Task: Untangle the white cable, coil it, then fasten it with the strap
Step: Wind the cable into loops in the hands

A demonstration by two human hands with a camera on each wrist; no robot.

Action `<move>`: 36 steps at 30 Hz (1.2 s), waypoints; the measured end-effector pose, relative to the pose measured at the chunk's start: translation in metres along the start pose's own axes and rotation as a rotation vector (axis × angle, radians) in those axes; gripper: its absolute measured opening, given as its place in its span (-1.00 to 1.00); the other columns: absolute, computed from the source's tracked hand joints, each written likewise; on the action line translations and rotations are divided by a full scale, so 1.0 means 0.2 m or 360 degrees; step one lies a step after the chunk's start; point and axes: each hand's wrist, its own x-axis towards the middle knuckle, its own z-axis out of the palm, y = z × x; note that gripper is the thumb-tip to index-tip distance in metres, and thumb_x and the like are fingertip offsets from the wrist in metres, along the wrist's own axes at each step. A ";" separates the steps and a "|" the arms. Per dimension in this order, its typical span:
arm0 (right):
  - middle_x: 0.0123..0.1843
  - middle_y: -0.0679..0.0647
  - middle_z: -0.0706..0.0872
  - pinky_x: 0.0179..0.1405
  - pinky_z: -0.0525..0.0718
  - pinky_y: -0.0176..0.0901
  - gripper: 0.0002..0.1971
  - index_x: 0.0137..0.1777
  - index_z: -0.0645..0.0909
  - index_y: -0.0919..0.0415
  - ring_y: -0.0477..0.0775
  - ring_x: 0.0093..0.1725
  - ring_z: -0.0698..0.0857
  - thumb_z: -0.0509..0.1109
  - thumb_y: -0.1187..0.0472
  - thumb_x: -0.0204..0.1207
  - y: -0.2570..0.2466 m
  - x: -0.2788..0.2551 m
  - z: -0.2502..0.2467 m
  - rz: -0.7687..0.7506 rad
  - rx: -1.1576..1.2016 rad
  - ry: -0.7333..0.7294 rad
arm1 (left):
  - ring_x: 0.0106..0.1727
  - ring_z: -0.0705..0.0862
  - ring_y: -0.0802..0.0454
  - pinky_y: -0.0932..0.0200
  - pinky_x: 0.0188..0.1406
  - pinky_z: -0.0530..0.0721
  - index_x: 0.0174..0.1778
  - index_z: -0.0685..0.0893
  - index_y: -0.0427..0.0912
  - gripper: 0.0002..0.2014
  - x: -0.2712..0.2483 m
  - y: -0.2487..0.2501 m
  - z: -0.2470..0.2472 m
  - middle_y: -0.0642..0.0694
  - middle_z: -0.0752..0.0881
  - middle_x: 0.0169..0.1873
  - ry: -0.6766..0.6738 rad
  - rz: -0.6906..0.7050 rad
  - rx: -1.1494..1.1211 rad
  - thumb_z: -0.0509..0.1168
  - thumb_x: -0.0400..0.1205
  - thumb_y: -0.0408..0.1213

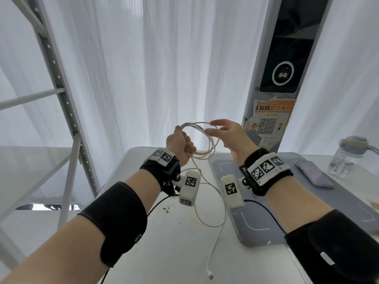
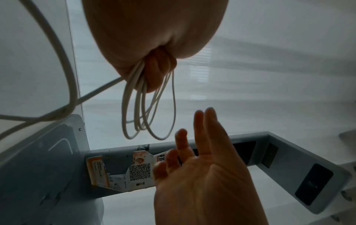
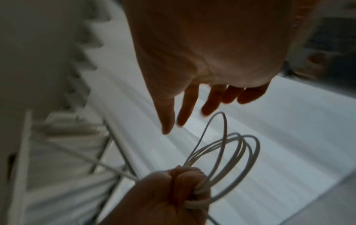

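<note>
The left hand (image 1: 180,144) clenched the gathered loops of the white cable (image 1: 202,140), keeping the coil together; the right hand (image 1: 227,136), fingers extended, apparently held nothing beside it.

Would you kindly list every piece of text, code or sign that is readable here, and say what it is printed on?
"身份码取件指引": orange header of the torn poster on the grey kiosk column.
QR code: on the same poster; its small print is too small to read.
Square black-and-white markers: on the wrist bands and camera housings, patterns only, no words.
Nothing else is legible.
</note>
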 end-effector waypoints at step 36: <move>-0.48 0.08 0.48 -0.47 0.38 -0.23 -0.59 -0.44 0.55 0.21 -0.06 -0.54 0.36 0.60 0.05 0.51 0.03 -0.01 0.05 -0.0232 -0.0489 -0.0120 | -0.69 0.12 0.16 0.31 -0.73 0.10 -0.37 0.36 -0.08 -0.56 -0.03 0.03 -0.01 0.09 0.21 -0.66 -0.0301 -0.0126 0.0347 0.01 0.85 -0.07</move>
